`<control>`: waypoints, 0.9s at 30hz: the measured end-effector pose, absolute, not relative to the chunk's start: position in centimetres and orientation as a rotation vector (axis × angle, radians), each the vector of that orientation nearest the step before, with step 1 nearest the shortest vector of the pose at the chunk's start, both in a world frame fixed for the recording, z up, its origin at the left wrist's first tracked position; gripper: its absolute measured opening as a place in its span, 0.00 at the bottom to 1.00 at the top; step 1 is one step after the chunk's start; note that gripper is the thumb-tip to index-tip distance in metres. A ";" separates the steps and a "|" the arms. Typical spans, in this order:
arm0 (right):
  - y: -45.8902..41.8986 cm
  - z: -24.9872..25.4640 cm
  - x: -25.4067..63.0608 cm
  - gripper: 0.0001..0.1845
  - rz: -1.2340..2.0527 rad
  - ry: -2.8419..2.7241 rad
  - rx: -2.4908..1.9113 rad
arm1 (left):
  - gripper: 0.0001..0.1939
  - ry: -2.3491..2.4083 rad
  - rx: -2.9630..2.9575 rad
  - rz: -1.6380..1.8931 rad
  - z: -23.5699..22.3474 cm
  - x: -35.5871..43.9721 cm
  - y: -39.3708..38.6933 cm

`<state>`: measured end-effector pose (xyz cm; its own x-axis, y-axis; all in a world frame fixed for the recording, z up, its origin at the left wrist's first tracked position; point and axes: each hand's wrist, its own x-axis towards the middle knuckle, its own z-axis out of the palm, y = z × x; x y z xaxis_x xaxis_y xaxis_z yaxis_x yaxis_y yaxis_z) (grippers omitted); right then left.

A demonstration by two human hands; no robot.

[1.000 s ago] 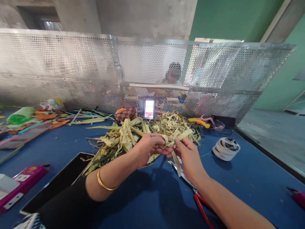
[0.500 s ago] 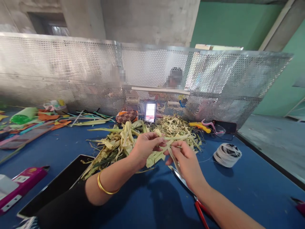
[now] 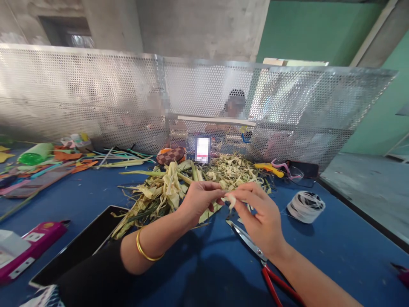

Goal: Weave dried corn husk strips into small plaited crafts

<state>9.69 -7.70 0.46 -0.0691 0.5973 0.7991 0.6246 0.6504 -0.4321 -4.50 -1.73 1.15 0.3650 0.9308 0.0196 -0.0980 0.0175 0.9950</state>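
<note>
Over the front of a heap of dried corn husks (image 3: 171, 181), my two hands meet at the fingertips. A small pale strip of husk (image 3: 231, 199) shows between them. My left hand (image 3: 201, 200), with a gold bangle on the wrist, pinches at its left end. Thumb and forefinger of my right hand (image 3: 258, 211) are closed on the strip from the right. Red-handled scissors (image 3: 255, 249) lie on the blue table just below my right hand, their handles partly hidden by the forearm. A spool of white string (image 3: 306, 207) stands to the right.
A black tray (image 3: 83, 245) and a magenta power strip (image 3: 38, 243) lie at left. Behind the husks are a lit phone (image 3: 203, 149), a checkered pouch (image 3: 170, 156) and a yellow-handled tool (image 3: 269, 169). A perforated metal screen (image 3: 204, 81) borders the back; people sit beyond it.
My right hand has turned, its back now higher, and moved slightly right. The long strip that trailed beneath it no longer shows; more of the scissors is visible.
</note>
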 end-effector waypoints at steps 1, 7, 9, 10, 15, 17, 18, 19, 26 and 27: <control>-7.5 0.5 9.9 0.07 -0.018 -1.667 -1.047 | 0.08 0.842 1.310 0.939 1.1 -4.4 -1.9; -6.4 0.3 10.9 0.12 0.222 -1.586 -1.423 | 0.08 0.754 1.403 0.746 1.1 -4.3 -2.5; -6.3 0.2 11.0 0.13 0.153 -1.636 -1.503 | 0.08 0.765 1.404 0.717 1.1 -4.3 -2.6; -6.3 0.2 11.0 0.12 0.112 -1.652 -1.536 | 0.08 0.772 1.404 0.706 1.1 -4.3 -2.6; -6.3 0.0 10.9 0.13 -0.042 -1.664 -1.644 | 0.09 0.754 1.393 0.662 1.1 -4.3 -2.8; -6.2 -0.1 10.9 0.13 -0.065 -1.659 -1.675 | 0.09 0.749 1.391 0.634 1.2 -4.3 -2.9; -6.2 -0.2 10.9 0.14 -0.075 -1.662 -1.683 | 0.10 0.757 1.397 0.623 1.1 -4.2 -2.9; -6.2 -0.3 10.9 0.14 -0.086 -1.668 -1.685 | 0.10 0.781 1.403 0.626 1.1 -4.1 -3.1; -6.1 -0.1 11.0 0.16 0.039 -1.652 -1.683 | 0.08 0.873 1.426 0.726 0.8 -3.7 -3.6; -6.1 0.2 11.2 0.17 0.101 -1.641 -1.670 | 0.09 0.859 1.418 0.733 0.9 -3.8 -3.5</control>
<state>11.17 -6.09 0.23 0.1643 0.8779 0.4497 0.8164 0.1348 -0.5615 -3.75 -3.54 0.91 0.5187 0.8522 -0.0682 0.0672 0.0390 0.9970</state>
